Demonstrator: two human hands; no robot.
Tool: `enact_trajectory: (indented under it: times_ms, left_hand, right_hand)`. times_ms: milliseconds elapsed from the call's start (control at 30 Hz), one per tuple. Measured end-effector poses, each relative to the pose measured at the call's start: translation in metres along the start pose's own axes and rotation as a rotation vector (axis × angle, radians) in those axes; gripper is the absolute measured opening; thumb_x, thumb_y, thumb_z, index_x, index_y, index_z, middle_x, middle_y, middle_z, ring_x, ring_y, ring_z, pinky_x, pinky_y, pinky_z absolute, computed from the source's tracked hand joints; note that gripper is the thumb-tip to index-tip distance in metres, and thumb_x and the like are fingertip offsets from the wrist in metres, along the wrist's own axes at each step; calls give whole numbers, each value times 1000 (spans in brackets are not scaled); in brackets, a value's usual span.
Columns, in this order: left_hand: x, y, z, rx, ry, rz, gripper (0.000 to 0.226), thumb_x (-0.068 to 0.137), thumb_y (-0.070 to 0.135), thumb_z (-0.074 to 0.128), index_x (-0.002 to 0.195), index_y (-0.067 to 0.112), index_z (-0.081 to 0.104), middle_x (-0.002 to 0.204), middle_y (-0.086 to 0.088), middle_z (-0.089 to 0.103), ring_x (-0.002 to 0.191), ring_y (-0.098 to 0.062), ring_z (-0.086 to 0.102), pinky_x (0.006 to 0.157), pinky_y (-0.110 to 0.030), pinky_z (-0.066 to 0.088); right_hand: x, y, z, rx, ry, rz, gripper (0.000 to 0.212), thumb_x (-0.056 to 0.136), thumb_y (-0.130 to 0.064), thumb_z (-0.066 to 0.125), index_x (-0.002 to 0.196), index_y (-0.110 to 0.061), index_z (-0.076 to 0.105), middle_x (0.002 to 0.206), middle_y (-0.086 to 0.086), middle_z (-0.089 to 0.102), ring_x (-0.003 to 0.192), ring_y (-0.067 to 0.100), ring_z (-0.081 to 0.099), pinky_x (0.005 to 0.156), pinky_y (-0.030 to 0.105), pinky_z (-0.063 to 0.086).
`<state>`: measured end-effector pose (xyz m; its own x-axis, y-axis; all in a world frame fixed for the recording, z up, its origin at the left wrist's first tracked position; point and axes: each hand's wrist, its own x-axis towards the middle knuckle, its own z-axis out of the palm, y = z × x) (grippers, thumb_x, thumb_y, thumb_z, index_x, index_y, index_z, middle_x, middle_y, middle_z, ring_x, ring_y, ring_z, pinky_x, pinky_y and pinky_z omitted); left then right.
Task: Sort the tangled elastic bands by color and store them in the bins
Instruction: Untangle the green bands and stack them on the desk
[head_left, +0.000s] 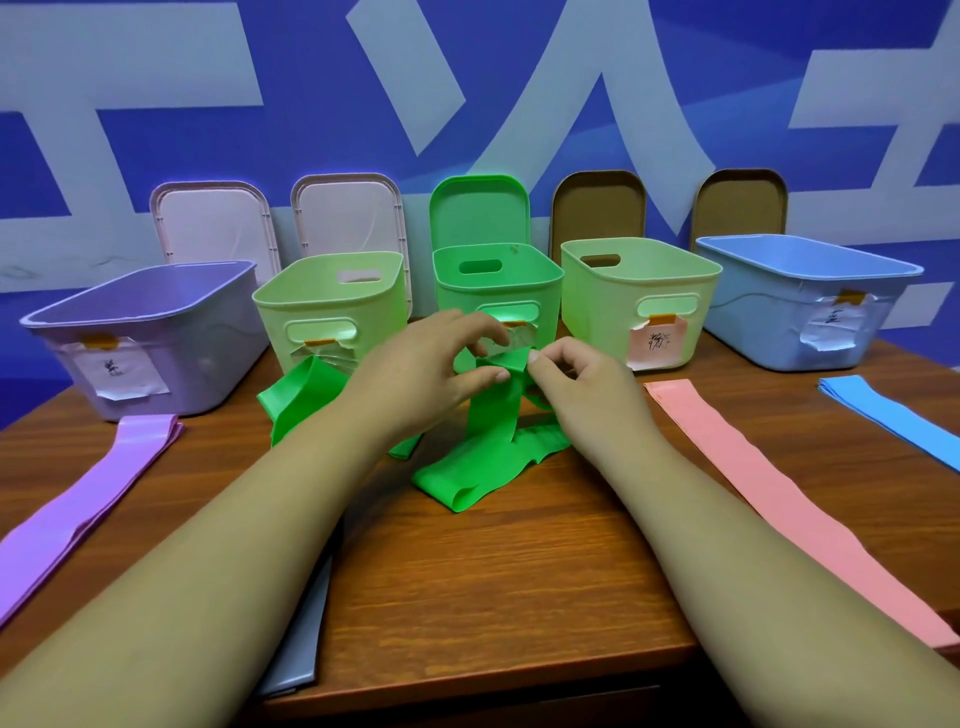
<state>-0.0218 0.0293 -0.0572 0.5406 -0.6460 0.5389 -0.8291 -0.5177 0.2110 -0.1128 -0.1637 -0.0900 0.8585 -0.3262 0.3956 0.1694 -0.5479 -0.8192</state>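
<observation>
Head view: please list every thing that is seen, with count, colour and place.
purple bin: 1, purple, back row, far left
left pale bin: 1, pale green, second from left
green bin: 1, bright green, middle
right pale bin: 1, pale green, fourth
blue bin: 1, blue, far right
lids: 5, two pink, one green, two brown, upright behind bins
green bands: count unclear, green, tangled, table centre
purple bands: flat stack, purple, table left
pink band: count unclear, pink, table right
blue band: count unclear, blue, far right
grey band: count unclear, grey, under left forearm
table: 1, brown wood
left hand: pinches green bands
right hand: pinches green bands
</observation>
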Motion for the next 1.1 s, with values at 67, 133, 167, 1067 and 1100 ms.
enact_trajectory:
  times_ms: [67,133,167,1067,1100]
  left_hand:
    - [2,-2,1,-44,47,41,22,95,48,71,115,40,68,104,18,61,79,2,55,76,-36,54]
    - [3,-2,3,-95,85,49,15,95,41,75,108,34,75,98,18,61,78,-5,58,74,-38,54]
    - [3,-1,3,-115,102,38,13,94,39,77,106,32,77,95,18,62,78,-9,60,74,-39,54]
    - [75,78,-117,-27,408,-7,17,101,37,68,104,25,80,90,18,69,79,5,58,68,-16,40]
    - [78,79,-119,-31,430,-27,17,101,37,67,104,25,79,89,18,69,79,5,57,68,-15,38]
  right_hand:
    - [0,1,0,-4,-6,-3,26,105,-43,61,88,-26,72,88,-5,73,87,10,66,68,28,43]
    - [0,1,1,2,-11,-11,26,104,-43,62,88,-26,73,87,-5,73,87,11,66,70,29,46]
    - [-1,1,1,5,-17,-12,26,104,-44,62,88,-26,73,87,-5,74,88,12,67,72,31,49]
    - [-25,-18,-19,337,-204,86,27,106,-52,57,118,-36,75,111,-28,76,108,-10,67,85,15,47]
    - [-26,-19,-19,350,-229,76,22,106,-46,59,117,-35,75,111,-27,77,107,-8,69,84,15,49]
